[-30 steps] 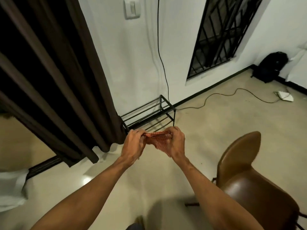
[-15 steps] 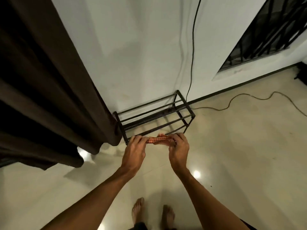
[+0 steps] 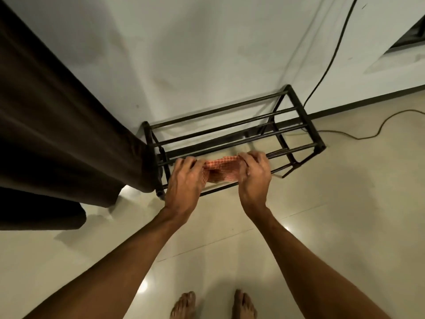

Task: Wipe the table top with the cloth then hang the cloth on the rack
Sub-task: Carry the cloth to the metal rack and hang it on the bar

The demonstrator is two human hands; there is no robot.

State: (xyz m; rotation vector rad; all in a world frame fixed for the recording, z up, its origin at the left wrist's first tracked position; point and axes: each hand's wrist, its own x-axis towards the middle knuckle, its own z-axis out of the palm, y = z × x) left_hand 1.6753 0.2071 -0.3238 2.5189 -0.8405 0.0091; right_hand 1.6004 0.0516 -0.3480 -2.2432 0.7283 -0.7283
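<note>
A dark curtain [image 3: 57, 134] hangs at my left, its lower end just beside the black metal rack [image 3: 301, 111] that stands against the white wall. My left hand [image 3: 184, 180] and right hand [image 3: 255, 178] each pinch an end of the orange checked cloth [image 3: 220, 169]. It is stretched between them at the rack's near top bar, and I cannot tell whether it touches the bar.

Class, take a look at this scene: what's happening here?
A barefoot person stands over a low black rack by the wall, beside a dark curtain. The left hand and the right hand each grip one end of an orange checked cloth, stretched between them at the rack's front top bar. Whether the cloth already rests on the bar cannot be told; both hands hold it.
</note>
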